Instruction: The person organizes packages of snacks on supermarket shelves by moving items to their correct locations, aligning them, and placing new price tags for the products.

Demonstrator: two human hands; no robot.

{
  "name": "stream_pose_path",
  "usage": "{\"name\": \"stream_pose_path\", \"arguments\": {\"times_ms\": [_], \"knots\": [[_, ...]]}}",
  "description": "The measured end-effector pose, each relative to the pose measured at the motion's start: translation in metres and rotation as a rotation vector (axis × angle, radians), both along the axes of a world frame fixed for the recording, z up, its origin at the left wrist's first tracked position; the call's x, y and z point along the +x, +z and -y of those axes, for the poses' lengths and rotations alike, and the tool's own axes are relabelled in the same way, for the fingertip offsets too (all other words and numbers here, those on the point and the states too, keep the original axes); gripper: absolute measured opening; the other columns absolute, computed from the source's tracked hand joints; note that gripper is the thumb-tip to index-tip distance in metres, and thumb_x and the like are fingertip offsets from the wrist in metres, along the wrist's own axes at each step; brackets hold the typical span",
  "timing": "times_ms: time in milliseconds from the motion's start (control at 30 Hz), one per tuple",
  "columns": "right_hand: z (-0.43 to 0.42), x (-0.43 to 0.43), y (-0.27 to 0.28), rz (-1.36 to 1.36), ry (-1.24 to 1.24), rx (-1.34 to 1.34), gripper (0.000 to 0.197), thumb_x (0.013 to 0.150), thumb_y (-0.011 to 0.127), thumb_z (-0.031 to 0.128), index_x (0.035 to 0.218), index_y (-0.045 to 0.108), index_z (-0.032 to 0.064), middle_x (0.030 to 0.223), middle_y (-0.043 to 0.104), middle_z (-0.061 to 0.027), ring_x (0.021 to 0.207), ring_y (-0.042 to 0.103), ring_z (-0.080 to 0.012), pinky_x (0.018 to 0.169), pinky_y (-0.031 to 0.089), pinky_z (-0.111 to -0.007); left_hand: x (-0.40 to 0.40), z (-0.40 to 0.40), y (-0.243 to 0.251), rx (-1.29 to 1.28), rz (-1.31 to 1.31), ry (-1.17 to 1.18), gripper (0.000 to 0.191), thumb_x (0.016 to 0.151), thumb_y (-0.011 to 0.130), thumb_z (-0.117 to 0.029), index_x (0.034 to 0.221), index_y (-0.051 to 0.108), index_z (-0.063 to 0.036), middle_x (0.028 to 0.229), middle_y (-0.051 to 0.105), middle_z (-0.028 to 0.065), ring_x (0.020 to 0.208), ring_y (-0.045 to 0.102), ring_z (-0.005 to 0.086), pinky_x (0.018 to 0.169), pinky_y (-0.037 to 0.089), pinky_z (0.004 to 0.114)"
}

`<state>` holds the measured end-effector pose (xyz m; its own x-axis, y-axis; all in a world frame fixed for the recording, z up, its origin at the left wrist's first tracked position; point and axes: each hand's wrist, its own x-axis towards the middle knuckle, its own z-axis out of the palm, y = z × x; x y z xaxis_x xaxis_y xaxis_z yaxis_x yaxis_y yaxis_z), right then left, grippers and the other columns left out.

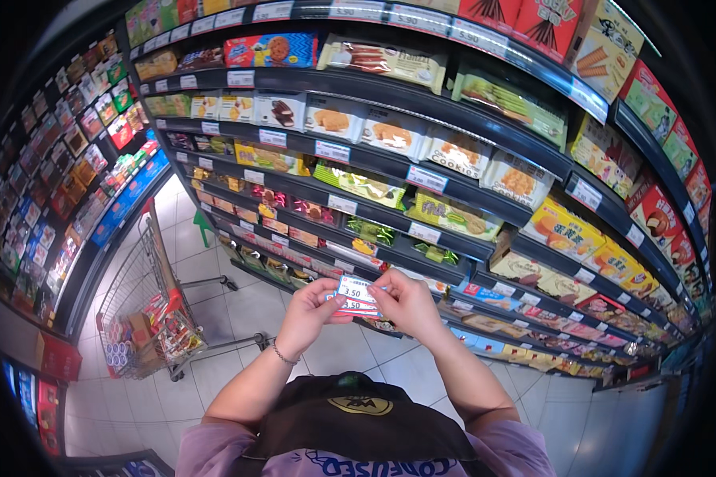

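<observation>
My left hand (311,305) and my right hand (407,301) meet in front of my chest, both holding paper price labels. The lower part of the small stack of price labels (358,306) rests in my left hand, its thumb pressed on the front. My right thumb and fingers pinch the right side of the upper price label (352,290), which overlaps the ones below it. Printed prices show on the labels, with blue and red edges. How many labels lie in the stack I cannot tell.
Tall store shelves (358,83) packed with cookies and snacks stand before me, price strips along their edges. At the left is a wire shopping cart (149,322) with goods in it. A second stocked shelf (53,179) rises beyond it. Tiled floor (328,352) lies below.
</observation>
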<state>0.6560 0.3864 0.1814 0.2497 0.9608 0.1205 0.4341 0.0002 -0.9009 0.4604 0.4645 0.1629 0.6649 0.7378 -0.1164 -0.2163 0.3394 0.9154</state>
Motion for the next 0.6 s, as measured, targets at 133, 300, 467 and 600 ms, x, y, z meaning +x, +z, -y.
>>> {"name": "stream_pose_path", "arguments": {"times_ms": [133, 300, 467, 600], "knots": [[-0.022, 0.016, 0.042, 0.276, 0.1, 0.24, 0.016, 0.088, 0.071, 0.022, 0.092, 0.067, 0.0073, 0.075, 0.07, -0.0099, 0.066, 0.069, -0.0188, 0.059, 0.053, -0.032, -0.009, -0.008, -0.005, 0.014, 0.01, 0.054, 0.016, 0.096, 0.056, -0.001, 0.113, 0.057, -0.0002, 0.105, 0.069, 0.0098, 0.092, 0.07, 0.0176, 0.076, 0.063, 0.03], [-0.106, 0.069, 0.173, 0.685, -0.475, 0.679, 0.028, 0.089, 0.067, 0.025, 0.108, 0.067, 0.0037, 0.103, 0.067, -0.013, 0.085, 0.069, -0.0275, 0.074, 0.055, -0.036, -0.028, -0.037, -0.006, 0.031, 0.058, 0.084, 0.016, 0.096, 0.057, 0.0, 0.111, 0.057, -0.0011, 0.104, 0.069, 0.0098, 0.09, 0.071, 0.019, 0.074, 0.064, 0.03], [-0.175, 0.093, 0.225, 0.963, -0.829, 0.414, 0.047, 0.084, 0.071, 0.04, 0.102, 0.065, -0.0033, 0.102, 0.067, -0.0215, 0.091, 0.068, -0.038, 0.079, 0.053, -0.045, -0.044, -0.079, -0.004, 0.041, 0.086, 0.021, 0.018, 0.095, 0.058, 0.0, 0.113, 0.057, -0.0012, 0.104, 0.069, 0.0104, 0.09, 0.071, 0.0193, 0.074, 0.064, 0.03], [-0.179, 0.101, 0.244, 0.629, -0.786, 0.268, 0.045, 0.079, 0.076, 0.038, 0.094, 0.067, -0.0034, 0.087, 0.071, -0.0213, 0.089, 0.069, -0.035, 0.08, 0.053, -0.041, -0.065, -0.112, -0.012, 0.042, 0.069, -0.031, 0.019, 0.095, 0.058, 0.0, 0.114, 0.057, -0.0013, 0.106, 0.069, 0.0107, 0.091, 0.071, 0.0191, 0.074, 0.064, 0.03]]}}
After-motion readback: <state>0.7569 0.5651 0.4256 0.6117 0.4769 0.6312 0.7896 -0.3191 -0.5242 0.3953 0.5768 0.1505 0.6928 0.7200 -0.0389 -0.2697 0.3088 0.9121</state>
